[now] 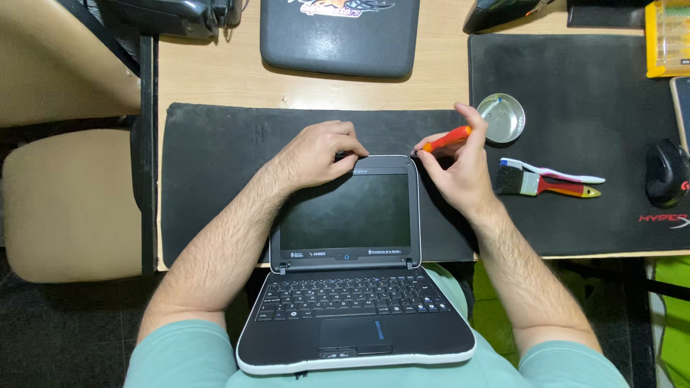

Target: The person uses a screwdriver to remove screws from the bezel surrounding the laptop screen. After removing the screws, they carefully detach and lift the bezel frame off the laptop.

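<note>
— Laptop (345, 237), small and open, sits half on the person's lap with its screen leaning back against the edge of the desk (215, 72). It looks light, but the lid is thin and the screen fragile, I'd judge.

— Where are the hands?

— Left hand (320, 152) curls over the top left edge of the laptop's lid, gripping the frame. Right hand (460, 169) is closed around an orange screwdriver (445, 138), its tip at the lid's top right corner.

— Best place to hold it?

— By the stiff frame or the base, never the glass.

— And around it?

— Behind the laptop lies a black mat (215, 165); to its right a second mat (596, 108) carries a round metal dish (502, 117), a paintbrush (546, 179) and a mouse (665, 172). A grey case (338, 36) lies farther back.
</note>
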